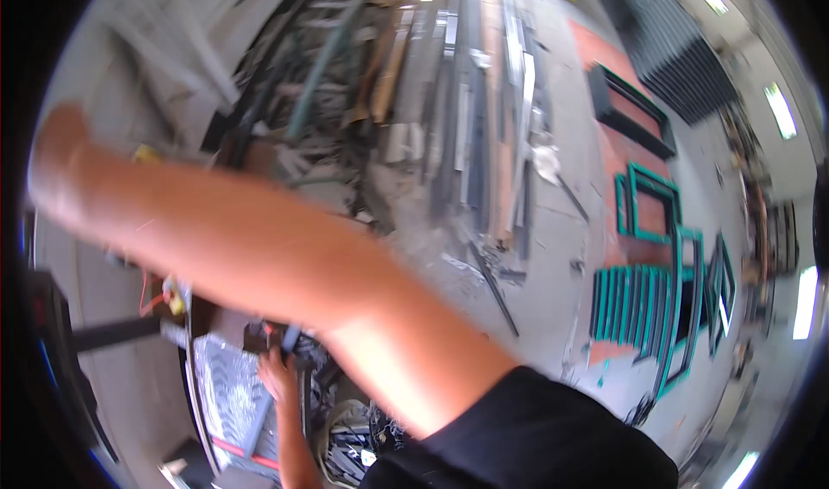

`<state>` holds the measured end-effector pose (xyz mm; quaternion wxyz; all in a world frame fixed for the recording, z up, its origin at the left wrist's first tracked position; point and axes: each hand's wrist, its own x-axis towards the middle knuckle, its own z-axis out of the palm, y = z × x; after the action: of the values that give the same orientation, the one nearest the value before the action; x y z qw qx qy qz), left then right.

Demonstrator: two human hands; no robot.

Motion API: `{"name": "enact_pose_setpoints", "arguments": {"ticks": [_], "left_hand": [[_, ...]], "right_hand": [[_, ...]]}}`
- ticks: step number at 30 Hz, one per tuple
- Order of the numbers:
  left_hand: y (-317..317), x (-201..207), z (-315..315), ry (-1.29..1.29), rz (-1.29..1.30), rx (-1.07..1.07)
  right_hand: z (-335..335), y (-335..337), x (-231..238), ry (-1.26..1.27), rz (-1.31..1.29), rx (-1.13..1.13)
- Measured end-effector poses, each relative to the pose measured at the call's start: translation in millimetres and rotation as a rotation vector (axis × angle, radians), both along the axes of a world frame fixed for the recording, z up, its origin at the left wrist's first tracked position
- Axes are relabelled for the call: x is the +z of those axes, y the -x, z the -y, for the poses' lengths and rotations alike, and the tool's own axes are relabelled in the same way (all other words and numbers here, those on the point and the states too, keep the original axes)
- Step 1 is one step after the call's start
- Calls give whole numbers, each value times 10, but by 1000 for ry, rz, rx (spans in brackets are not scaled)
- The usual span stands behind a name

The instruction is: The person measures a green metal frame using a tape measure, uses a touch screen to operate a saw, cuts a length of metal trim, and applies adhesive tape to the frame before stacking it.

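Left hand [278, 375] is seen low in the frame, fingers curled around a small dark tool with red trim [275, 334], just beside a grey patterned metal plate [226, 394]. Right hand's [53, 157] state cannot be told; blurred.

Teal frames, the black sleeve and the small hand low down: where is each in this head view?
teal frames [643, 316]: head view, on the row of frames stacked on edge.
black sleeve [535, 437]: head view, on the middle of the cloth.
hand [276, 375]: head view, on its back, beside a patterned metal sheet [229, 390].
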<state>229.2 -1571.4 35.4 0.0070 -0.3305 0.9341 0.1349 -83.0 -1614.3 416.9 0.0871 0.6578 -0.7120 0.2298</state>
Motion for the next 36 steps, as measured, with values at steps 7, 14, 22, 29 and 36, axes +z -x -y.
{"name": "enact_pose_setpoints", "arguments": {"ticks": [7, 14, 22, 29, 36], "left_hand": [[818, 582, -2382, -383, -129, -575], [1232, 713, -4115, -318, -91, -858], [2277, 1613, -7072, -328, -336, -1441], [2204, 2333, -9413, -321, -133, -1938], [2213, 1665, -10541, -372, 156, -2187]], "right_hand": [[-2695, -197, -665, 478, 599, 25], [-7487, -1525, -2413, 507, 692, -1188], [-10407, -3418, -1797, 724, 840, -1991], [-10469, -3319, -1866, 1569, 1333, -1658], [-11279, -2364, -2289, 2368, 1488, -1634]]}}
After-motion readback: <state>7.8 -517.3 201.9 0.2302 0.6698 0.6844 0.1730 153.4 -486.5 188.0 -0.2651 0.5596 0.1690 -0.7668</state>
